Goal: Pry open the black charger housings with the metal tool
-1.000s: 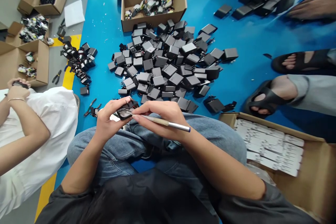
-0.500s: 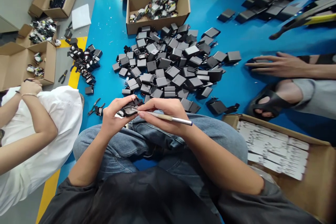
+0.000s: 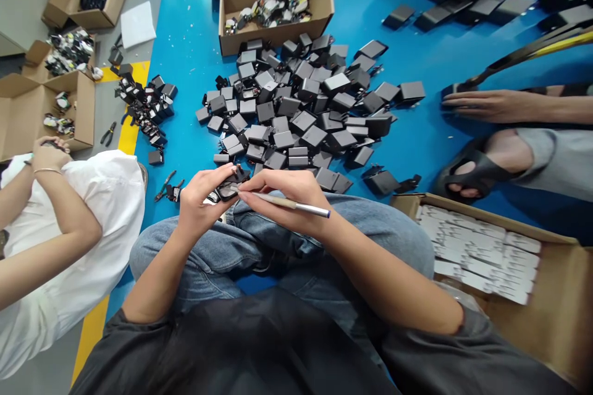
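Observation:
My left hand (image 3: 200,196) is closed around a small black plastic housing (image 3: 228,190), held above my crossed legs. The housing's open side faces up and greyish parts show inside it. In my right hand (image 3: 290,197) is a slim pen (image 3: 296,205) with a beige shaft, a silver barrel and a blue end. The pen slants down to the left, its front end at the housing's opening; my fingers partly hide the tip. Just beyond my hands lies a large heap of dark grey adapter-like blocks (image 3: 291,114).
A cardboard box of mixed parts (image 3: 231,46) stands behind the heap. At right is a box with white pieces (image 3: 477,253), near another person's hand (image 3: 495,106) and a yellow-handled tool (image 3: 546,46). At left sit a person in white (image 3: 92,216), pliers (image 3: 109,134) and a pile of black parts (image 3: 148,108).
The pen and my right hand have shifted slightly left, still at the housing. The person's hand at right, with the tool, has moved a little up. The whole view has shifted slightly.

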Tool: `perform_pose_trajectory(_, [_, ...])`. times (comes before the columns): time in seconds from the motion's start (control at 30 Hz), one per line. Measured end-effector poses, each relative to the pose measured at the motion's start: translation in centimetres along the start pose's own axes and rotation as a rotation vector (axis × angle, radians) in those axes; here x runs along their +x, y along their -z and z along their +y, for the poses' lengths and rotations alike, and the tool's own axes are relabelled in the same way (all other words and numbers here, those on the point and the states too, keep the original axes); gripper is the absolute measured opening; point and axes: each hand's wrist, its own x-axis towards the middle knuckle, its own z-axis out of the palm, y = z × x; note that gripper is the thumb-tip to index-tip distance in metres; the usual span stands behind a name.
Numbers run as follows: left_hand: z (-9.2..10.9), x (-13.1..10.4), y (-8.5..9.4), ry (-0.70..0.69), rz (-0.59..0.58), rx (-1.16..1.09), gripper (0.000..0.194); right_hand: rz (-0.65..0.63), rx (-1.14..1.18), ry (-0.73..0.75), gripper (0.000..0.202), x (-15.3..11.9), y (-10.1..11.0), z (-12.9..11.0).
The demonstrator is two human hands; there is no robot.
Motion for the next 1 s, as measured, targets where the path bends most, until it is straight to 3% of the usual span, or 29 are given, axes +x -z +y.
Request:
perform_pose_trajectory(0.17, [-0.2,-0.2,-0.1,-0.024,0.004,0.017,0.042,0.037,-0.061,0.025,0.008,0.0,-0.5,0.0])
perform_pose_trajectory(0.4, [-0.3,-0.4,-0.4,0.019,-0.031,0.116,0.04,0.044,-0.109,-0.052,0.009,-0.2,-1.1,0.3])
perform_pose_trajectory(0.77, [-0.3,-0.4,-0.4,-0.005,-0.009,0.139,0.04,0.109,-0.019,-0.055,0.011,-0.2,-1.8,0.7])
perform_pose_trajectory(1.0, [0.1,0.0,-0.2,0.003,-0.03,0.089,0.04,0.069,0.095,-0.226,0.01,0.2,-1.0,0.3])
